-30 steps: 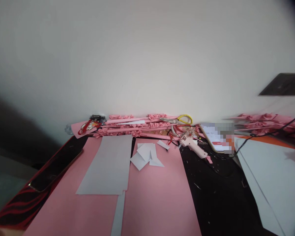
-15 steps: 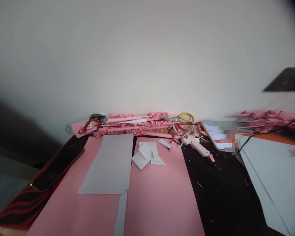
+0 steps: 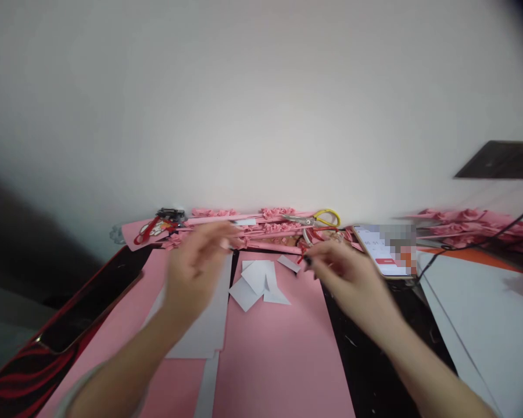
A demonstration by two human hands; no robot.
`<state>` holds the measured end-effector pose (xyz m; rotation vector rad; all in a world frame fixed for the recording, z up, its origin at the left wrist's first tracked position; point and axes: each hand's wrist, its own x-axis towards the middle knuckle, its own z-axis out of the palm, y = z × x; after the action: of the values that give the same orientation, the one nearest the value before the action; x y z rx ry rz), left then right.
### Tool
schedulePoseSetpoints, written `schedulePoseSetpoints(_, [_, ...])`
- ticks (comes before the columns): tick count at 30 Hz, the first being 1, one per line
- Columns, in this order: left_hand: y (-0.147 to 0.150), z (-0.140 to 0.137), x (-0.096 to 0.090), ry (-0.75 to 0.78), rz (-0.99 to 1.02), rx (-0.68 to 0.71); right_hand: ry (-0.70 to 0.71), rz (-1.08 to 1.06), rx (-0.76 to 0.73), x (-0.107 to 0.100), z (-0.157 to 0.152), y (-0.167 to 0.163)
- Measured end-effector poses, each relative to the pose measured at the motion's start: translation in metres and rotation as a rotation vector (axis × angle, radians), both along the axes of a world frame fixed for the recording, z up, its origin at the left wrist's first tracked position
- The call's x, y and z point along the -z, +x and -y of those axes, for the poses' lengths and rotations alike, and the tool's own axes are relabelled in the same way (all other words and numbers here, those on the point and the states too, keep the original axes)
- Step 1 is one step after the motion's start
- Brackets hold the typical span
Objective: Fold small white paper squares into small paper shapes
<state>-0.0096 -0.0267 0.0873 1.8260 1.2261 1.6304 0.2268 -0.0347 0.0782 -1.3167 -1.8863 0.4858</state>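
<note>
My left hand point(image 3: 195, 268) is in the air over the grey-white paper sheet point(image 3: 200, 325), slightly blurred. Its fingers are loosely bent and apart, with nothing seen in them. On the right, my right hand point(image 3: 346, 276) hovers above the pink sheet's edge, hiding most of the glue gun seen earlier. Its fingers point left, loosely bent and apart, and hold nothing that I can see. Between the hands, several cut pieces of white paper point(image 3: 257, 280) overlap on the pink paper point(image 3: 283, 354). A small white strip point(image 3: 289, 265) lies near my right fingertips.
Pink paper flowers point(image 3: 276, 213) and scissors with a yellow handle point(image 3: 326, 218) lie along the wall. A lit phone point(image 3: 381, 261) is at back right, beside a black cable point(image 3: 431, 261) and white sheets point(image 3: 475, 313). A dark phone point(image 3: 91, 307) lies at left.
Both my hands have come into view from below and reach over the papers. The view has tilted slightly, so the things on the table sit a little lower.
</note>
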Motion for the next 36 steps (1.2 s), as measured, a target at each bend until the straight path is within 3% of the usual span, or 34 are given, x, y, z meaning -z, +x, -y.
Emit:
schedulePoseSetpoints(4, [0.03, -0.018, 0.05, -0.271, -0.307, 0.184, -0.161, 0.207, 0.01, 0.053, -0.023, -0.021])
schedulePoseSetpoints(7, [0.041, -0.028, 0.079, -0.279, -0.403, 0.243, -0.188, 0.265, 0.01, 0.081, -0.026, -0.026])
schedulePoseSetpoints(10, [0.043, -0.028, 0.094, -0.258, -0.421, 0.277, -0.203, 0.309, -0.002, 0.089, -0.022, -0.027])
schedulePoseSetpoints(18, [0.039, -0.027, 0.1, -0.25, -0.352, 0.318, -0.211, 0.203, -0.013, 0.092, -0.018, -0.025])
schedulePoseSetpoints(26, [0.037, -0.025, 0.104, -0.398, -0.193, 0.372, -0.138, 0.239, 0.026, 0.093, -0.011, -0.031])
schedulePoseSetpoints(32, [0.036, -0.024, 0.097, -0.444, -0.058, 0.373, -0.253, -0.121, -0.065, 0.09, -0.012, -0.03])
schedulePoseSetpoints(36, [0.036, -0.023, 0.097, -0.559, 0.12, 0.495, -0.381, -0.34, -0.155, 0.082, -0.015, -0.026])
